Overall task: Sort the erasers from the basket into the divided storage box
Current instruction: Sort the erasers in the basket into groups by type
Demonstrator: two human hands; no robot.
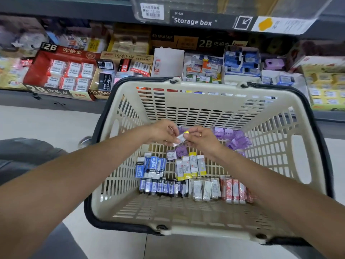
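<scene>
A cream plastic basket (209,94) with black handles sits on the floor below me. Inside lie grouped erasers: blue ones (160,186), white-and-yellow ones (190,166), plain white ones (205,189), red ones (234,190) and purple cases (237,139). Both hands meet over the basket's far half. My left hand (162,132) and my right hand (200,138) pinch the same small white-and-yellow eraser (183,136) between their fingertips. A clear storage box (224,8) stands on the upper shelf, its inside hidden.
A shop shelf behind the basket holds red 2B eraser cartons (61,71), 4B eraser boxes (128,66), blue-packaged erasers (241,61) and yellow boxes (324,85). Pale floor tiles (46,124) lie to the left. My knee (28,156) shows at the left edge.
</scene>
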